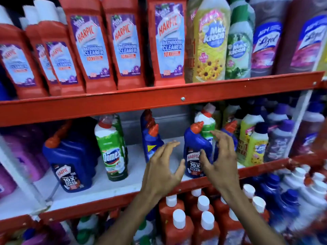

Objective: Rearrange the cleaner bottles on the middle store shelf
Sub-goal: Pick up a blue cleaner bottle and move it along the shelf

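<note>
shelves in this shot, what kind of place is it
Most likely a shop's cleaning-products aisle. Red metal shelves carry many copies of each product: a row of red Harpic bathroom cleaner bottles above, blue Harpic bottles and a green Domex bottle on the middle shelf.

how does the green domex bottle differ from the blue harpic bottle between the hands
The Domex bottle is green with a white shoulder; the Harpic bottle is dark blue. The Domex stands alone on open shelf, well left of the left hand; the Harpic sits between both hands, the right hand curled beside it. The Domex looks taller. Both stand upright on the middle shelf with angled red caps.
</note>
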Action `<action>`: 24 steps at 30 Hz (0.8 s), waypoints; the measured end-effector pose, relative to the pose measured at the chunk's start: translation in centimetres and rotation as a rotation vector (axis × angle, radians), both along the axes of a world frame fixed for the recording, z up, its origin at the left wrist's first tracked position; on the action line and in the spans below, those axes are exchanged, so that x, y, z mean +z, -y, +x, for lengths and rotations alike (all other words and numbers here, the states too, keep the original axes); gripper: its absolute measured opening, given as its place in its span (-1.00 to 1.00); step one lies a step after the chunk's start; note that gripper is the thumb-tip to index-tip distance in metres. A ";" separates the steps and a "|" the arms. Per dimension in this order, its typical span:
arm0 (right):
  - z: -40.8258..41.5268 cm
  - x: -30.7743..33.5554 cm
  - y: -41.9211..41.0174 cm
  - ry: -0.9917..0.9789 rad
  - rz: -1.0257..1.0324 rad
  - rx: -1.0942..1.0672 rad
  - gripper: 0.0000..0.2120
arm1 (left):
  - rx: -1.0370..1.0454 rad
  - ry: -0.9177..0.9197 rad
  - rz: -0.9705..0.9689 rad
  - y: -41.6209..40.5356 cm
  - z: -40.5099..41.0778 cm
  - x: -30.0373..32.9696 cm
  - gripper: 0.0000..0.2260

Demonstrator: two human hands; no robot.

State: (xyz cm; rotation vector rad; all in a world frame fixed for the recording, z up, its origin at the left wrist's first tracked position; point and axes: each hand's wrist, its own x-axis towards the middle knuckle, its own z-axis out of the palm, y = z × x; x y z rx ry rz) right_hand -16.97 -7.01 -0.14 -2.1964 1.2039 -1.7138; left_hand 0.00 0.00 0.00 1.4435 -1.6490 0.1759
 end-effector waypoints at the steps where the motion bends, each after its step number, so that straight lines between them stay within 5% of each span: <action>1: -0.2 -0.8 0.4 0.066 0.086 0.005 -0.47 | -0.005 -0.092 0.073 0.9 -0.3 -0.6 -0.53; 6: -0.8 -3.2 1.7 0.086 0.426 0.092 -0.45 | -0.032 -0.452 0.302 4.5 -1.6 -2.2 -0.48; 11: -1.9 -3.6 2.9 0.110 0.558 0.178 -0.54 | -0.058 -0.529 0.327 6.5 -1.8 -3.0 -0.51; 24: 2.0 -0.9 -1.3 0.252 0.442 0.404 -0.58 | -0.085 -0.641 0.006 0.3 1.9 -1.3 -0.50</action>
